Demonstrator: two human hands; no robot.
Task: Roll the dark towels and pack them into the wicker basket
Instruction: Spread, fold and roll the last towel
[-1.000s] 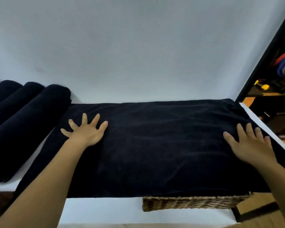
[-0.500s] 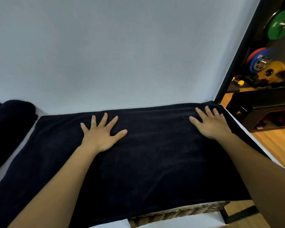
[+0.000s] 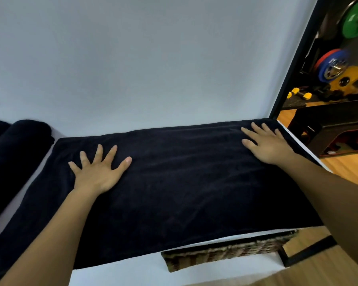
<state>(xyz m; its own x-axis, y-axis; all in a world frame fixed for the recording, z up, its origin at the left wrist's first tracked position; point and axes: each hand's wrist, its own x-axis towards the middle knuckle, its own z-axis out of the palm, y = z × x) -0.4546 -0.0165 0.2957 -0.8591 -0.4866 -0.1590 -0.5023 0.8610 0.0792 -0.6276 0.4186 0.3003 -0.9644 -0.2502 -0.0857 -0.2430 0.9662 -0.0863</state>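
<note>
1. Because only its rim shows, nearer than the flat towel (image 3: 174, 186), the wicker basket (image 3: 225, 254) hides its contents.
2. The left hand (image 3: 97, 174) and right hand (image 3: 267, 144) press flat, fingers spread, on the flat towel, which is not yet rolled.
3. Left of the flat towel, rolled towels (image 3: 19, 149) wait unpacked.

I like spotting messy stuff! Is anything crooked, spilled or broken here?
Nothing stands out. The flat dark navy towel lies smooth on the white table, with the left hand and right hand pressing flat on it. The rolled dark towels sit neatly at the left. Nothing looks spilled or torn.
</note>
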